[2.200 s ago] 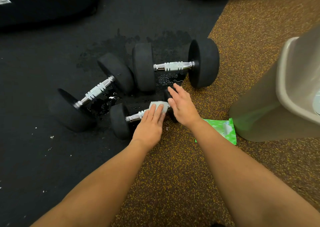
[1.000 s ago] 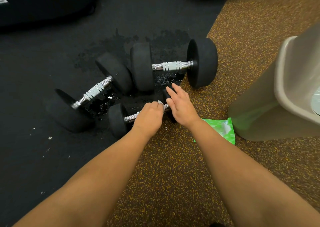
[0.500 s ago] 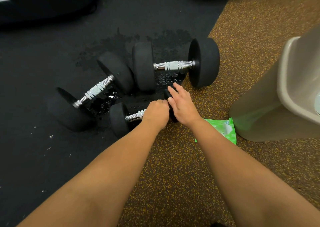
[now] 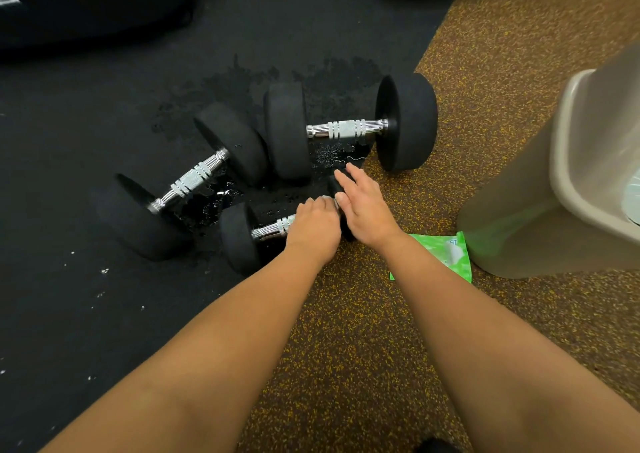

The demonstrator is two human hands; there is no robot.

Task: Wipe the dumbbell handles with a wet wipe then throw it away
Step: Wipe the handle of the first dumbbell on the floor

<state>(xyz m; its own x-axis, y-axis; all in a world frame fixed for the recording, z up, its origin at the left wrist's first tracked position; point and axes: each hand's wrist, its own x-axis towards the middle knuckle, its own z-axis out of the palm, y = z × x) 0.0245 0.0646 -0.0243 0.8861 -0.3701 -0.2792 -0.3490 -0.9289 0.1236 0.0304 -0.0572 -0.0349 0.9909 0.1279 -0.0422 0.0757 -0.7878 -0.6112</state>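
Black rubber floor [image 4: 104, 106] at 10 o'clock; since earlier, left hand [image 4: 317, 229] has curled shut around the small chrome-handled black dumbbell [image 4: 239, 236], wipe hidden; right hand [image 4: 365, 205] fingers pressed together atop its end, as before.

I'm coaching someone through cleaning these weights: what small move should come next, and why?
Probably slide the left hand, closed around the nearest dumbbell's handle, toward the left weight head. The knurled stretch there is uncovered, so it looks unwiped. The right hand is bracing the right head, so the dumbbell should stay put. The wipe itself is barely visible under the fingers.
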